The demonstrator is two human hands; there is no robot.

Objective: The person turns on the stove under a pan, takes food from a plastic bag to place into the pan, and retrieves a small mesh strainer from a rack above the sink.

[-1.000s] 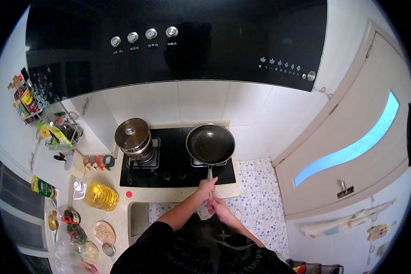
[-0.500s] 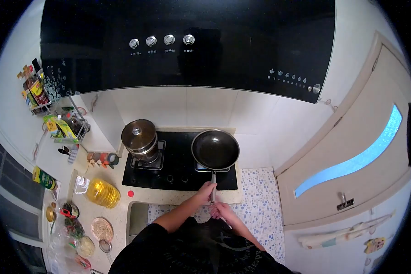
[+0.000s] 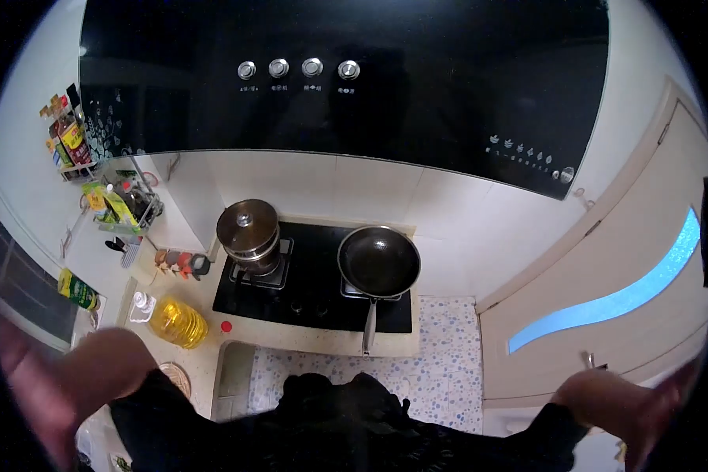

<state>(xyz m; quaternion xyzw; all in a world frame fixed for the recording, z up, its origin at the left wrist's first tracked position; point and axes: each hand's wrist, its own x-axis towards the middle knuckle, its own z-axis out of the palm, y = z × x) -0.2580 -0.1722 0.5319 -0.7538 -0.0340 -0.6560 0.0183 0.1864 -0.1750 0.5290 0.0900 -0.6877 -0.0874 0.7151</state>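
My left hand [image 3: 39, 401] is raised at the left edge of the view, in front of the counter, large and blurred. On the opposite edge, before the door, my right hand [image 3: 657, 413] is raised too and just as smeared. The fingers of both cannot be made out, and nothing held shows in either. A dark frying pan [image 3: 379, 261] rests on the right burner, its metal handle [image 3: 370, 324] pointing toward me over the counter's front edge. On the left burner stands a lidded pot [image 3: 248, 232]. Both hands are apart from the pan.
The black gas stove [image 3: 307, 275] sits under a large black range hood [image 3: 417, 102]. An oil jug [image 3: 179, 322] stands on the left counter, near a spice jar set [image 3: 182, 263] and a partly hidden plate [image 3: 177, 376]. Bottles fill a wall rack [image 3: 75, 169]. A door [image 3: 606, 259] is at right.
Both hands have left the pan's handle and risen outward to the two sides of the view. The pan stays on the right burner. The view has shifted slightly.
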